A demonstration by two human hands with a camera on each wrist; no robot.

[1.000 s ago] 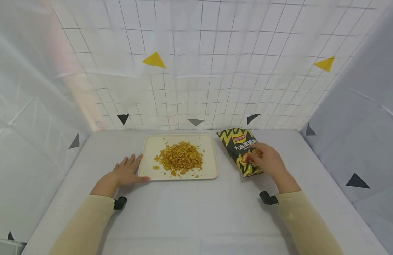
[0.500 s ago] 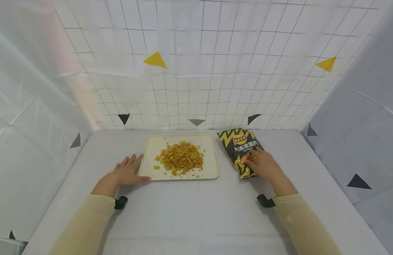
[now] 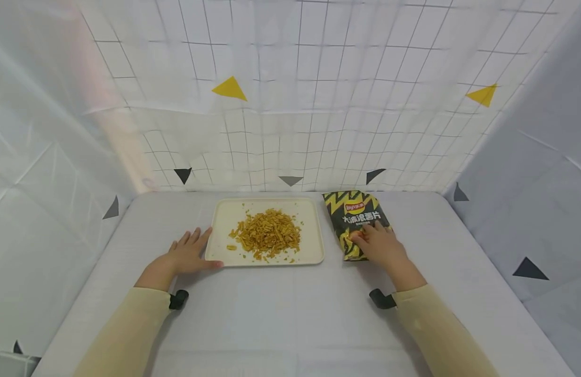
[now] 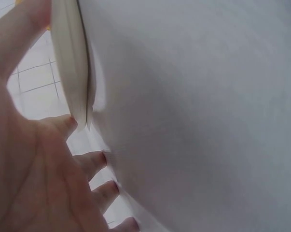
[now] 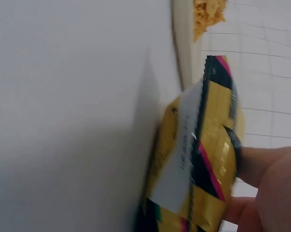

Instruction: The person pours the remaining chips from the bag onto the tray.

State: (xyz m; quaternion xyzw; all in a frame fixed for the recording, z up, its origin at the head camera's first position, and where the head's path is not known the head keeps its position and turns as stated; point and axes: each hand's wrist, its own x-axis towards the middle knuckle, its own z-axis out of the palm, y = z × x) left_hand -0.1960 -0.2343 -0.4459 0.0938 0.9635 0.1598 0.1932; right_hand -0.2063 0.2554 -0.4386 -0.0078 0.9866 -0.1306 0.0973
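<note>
A cream rectangular tray [image 3: 311,248] lies on the white-covered table, bearing a heap of crushed yellow-brown chips [image 3: 269,233]. My left hand [image 3: 188,256] spreads at the tray's left end, thumb at the near corner and index finger along the side. In the left wrist view, these two touch the tray edge [image 4: 70,63] while the other fingertips rest on the cloth. Right of the tray is a black and yellow Lay's chip bag [image 3: 352,209]. My right hand [image 3: 383,248] grips its front between thumb and fingers; the right wrist view shows the bag's [image 5: 210,150] sealed end.
A white grid-patterned sheet [image 3: 281,141] hangs behind the table, and plain sheets close off both sides. Small crumbs and green flakes lie around the chip heap. Black wrist cameras [image 3: 179,300] stick out from both sleeves.
My right hand has moved left, turning the chip bag so that it lies straighter and its near end sits closer to the tray. The left hand and tray stay in place.
</note>
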